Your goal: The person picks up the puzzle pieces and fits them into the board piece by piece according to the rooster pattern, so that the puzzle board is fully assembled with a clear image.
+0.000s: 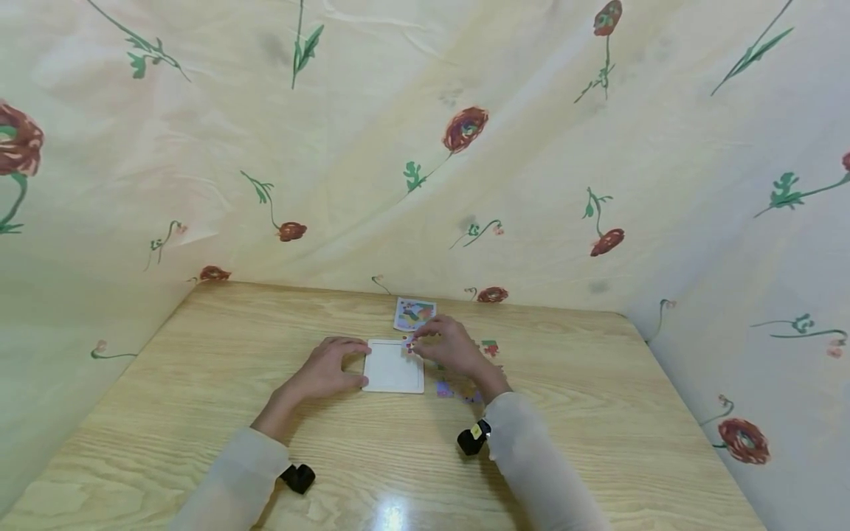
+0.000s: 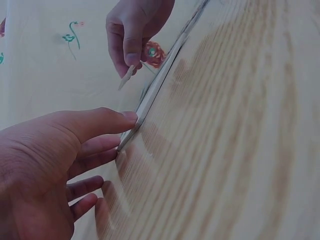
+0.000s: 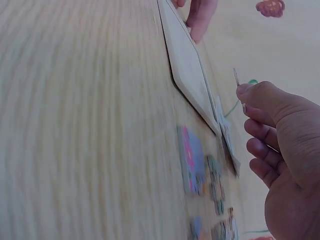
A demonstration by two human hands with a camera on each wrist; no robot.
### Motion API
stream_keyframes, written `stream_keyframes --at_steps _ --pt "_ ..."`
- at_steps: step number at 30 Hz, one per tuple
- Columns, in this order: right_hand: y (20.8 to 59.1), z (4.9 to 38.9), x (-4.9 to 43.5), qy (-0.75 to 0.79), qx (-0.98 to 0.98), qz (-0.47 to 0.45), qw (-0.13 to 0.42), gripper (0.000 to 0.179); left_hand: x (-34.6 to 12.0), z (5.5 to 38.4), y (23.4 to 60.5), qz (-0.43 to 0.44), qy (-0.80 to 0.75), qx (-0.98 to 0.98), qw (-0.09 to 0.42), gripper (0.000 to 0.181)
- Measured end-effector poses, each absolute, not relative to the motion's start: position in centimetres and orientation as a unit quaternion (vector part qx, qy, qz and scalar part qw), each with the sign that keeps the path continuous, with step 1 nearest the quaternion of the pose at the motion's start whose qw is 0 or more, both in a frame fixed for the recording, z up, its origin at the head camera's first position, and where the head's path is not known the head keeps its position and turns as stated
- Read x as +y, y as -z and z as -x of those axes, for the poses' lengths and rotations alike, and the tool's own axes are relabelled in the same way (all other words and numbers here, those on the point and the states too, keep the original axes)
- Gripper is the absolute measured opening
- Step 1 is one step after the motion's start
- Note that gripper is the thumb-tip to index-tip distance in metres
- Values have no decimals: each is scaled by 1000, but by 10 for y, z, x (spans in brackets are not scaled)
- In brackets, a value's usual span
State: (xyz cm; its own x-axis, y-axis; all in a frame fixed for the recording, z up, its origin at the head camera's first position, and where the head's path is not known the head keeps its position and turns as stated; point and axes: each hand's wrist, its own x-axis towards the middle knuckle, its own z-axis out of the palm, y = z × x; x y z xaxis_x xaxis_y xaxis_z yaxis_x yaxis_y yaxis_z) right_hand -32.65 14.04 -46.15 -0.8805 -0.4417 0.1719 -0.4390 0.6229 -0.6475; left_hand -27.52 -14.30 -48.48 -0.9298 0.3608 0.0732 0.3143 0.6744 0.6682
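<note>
The left hand, thumb and fingers apart, touches the white tray; the right hand pinches a puzzle piece, plainly raised only in wrist views.

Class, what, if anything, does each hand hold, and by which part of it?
The right hand pinches a puzzle piece by the edge nearest the hand. The left hand holds nothing, only touching the left edge of the white tray.

White square tray on light-brown wooden table, between left hand and right hand. Small multicoloured puzzle piece in right hand, above tray's far right corner. Square multicoloured picture card just beyond right hand. Loose multicoloured flat pieces beside right hand.
</note>
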Motion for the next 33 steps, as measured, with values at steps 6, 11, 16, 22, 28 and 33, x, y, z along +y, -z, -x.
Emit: stream_keyframes --at_steps 6,11,16,22,28,33 --pt "463 326 128 371 893 254 20 15 -143 276 485 -183 -355 916 31 54" --pt "469 328 118 364 891 271 18 16 -143 277 487 -185 -353 917 28 53" --pt "472 327 108 352 894 277 20 21 -144 278 488 -187 -352 917 26 53" --pt "473 328 97 335 896 290 11 24 -144 277 487 -182 -352 918 23 54" --pt "475 329 90 331 900 282 10 24 -143 277 486 -179 -356 917 21 54" --pt "476 329 87 330 906 264 16 24 -144 277 486 -178 -353 918 18 55"
